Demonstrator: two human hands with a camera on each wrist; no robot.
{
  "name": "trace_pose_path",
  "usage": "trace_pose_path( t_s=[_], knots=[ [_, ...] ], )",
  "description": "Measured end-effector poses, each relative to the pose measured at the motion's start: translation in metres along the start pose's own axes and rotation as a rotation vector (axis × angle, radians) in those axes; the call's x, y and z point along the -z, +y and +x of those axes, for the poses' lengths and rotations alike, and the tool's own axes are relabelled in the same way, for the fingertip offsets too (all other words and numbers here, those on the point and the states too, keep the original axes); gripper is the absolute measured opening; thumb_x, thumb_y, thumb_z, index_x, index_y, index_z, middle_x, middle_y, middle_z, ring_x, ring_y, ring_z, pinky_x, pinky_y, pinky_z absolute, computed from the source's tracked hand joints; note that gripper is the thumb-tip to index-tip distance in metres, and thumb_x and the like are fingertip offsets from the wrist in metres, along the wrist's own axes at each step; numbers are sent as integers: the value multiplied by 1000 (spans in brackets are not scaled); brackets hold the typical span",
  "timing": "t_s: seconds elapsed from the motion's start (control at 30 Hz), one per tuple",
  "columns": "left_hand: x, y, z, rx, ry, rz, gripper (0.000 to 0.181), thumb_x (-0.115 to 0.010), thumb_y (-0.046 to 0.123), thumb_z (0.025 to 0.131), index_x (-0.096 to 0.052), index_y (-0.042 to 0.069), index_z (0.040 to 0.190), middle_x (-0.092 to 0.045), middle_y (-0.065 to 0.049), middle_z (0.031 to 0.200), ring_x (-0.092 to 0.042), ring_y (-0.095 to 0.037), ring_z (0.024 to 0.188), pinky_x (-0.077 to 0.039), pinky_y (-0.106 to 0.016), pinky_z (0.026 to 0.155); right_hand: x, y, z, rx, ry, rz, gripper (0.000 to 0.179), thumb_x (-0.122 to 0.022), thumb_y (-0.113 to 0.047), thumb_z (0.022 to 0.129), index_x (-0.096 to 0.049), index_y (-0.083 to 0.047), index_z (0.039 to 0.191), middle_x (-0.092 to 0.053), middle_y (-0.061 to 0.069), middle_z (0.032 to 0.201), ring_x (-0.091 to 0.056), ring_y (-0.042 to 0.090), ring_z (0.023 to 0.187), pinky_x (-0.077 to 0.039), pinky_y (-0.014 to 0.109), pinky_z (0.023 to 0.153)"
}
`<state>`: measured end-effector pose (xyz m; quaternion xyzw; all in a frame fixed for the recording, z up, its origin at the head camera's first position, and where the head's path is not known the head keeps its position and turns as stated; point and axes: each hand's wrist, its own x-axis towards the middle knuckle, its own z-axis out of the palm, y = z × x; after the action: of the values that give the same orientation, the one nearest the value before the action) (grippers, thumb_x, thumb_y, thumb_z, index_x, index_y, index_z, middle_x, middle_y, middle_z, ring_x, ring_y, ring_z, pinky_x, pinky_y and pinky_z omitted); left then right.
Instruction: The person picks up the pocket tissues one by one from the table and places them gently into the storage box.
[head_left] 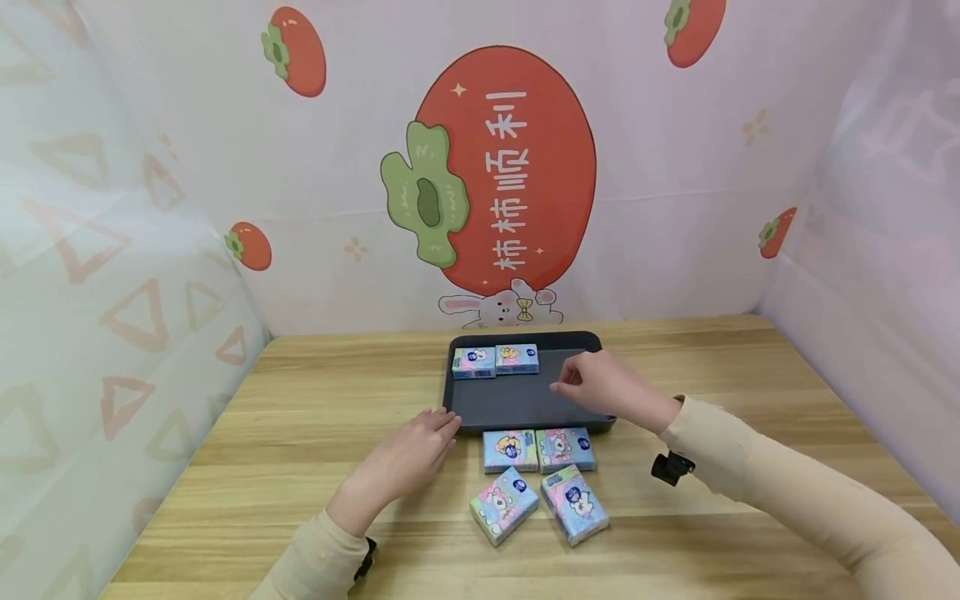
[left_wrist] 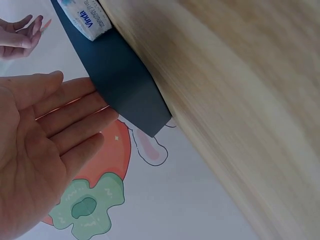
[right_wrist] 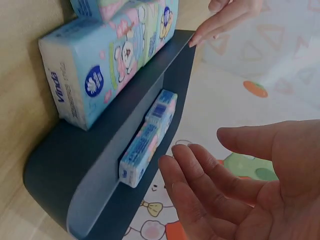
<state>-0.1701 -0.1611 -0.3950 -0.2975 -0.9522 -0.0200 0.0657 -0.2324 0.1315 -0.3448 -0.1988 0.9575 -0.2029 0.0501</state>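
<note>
A dark tray (head_left: pixel 517 404) lies on the table, with two small tissue packs, a left one (head_left: pixel 474 358) and a right one (head_left: pixel 517 357), side by side at its back left. My left hand (head_left: pixel 411 460) touches the tray's front left corner with straight fingers; the left wrist view shows the bare palm (left_wrist: pixel 30 135). Over the tray's right part hovers my right hand (head_left: pixel 606 386). In the right wrist view its fingers (right_wrist: pixel 200 175) are loosely bent, thumb apart, holding nothing.
Just in front of the tray, two more tissue packs, one left (head_left: pixel 510 451) and one right (head_left: pixel 565 448), lie end to end. Nearer me are two tilted packs, one left (head_left: pixel 504 504) and one right (head_left: pixel 575 504). A printed cloth (head_left: pixel 660 167) hangs behind the wooden table (head_left: pixel 315 417).
</note>
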Motion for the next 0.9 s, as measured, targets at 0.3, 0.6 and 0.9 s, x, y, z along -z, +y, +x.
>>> trace_pose_path(
  t_s=[0.3, 0.6, 0.9],
  knots=[
    [1, 0, -1, 6, -4, -3, 34, -53, 17, 97, -61, -1, 124, -61, -16, 126, -56, -30, 121, -43, -43, 107, -8, -4, -19, 7, -8, 20, 17, -69, -30, 87, -69, -13, 82, -60, -6, 66, -51, 10, 58, -46, 22, 53],
    [0, 0, 0, 0, 1, -3, 33, -52, 17, 97, -61, -1, 124, -61, -16, 127, -55, -30, 121, -43, -43, 107, -15, -7, -39, 32, -33, 65, 12, -73, -26, 83, -67, -17, 78, -57, -8, 63, -50, 8, 56, -44, 21, 49],
    [2, 1, 0, 6, -8, -24, 33, -53, 16, 97, -60, -3, 123, -60, -17, 127, -55, -32, 122, -42, -44, 108, -24, -6, -56, 50, -60, 100, 12, -75, -26, 81, -65, -19, 77, -56, -11, 63, -50, 6, 57, -44, 19, 50]
  ],
)
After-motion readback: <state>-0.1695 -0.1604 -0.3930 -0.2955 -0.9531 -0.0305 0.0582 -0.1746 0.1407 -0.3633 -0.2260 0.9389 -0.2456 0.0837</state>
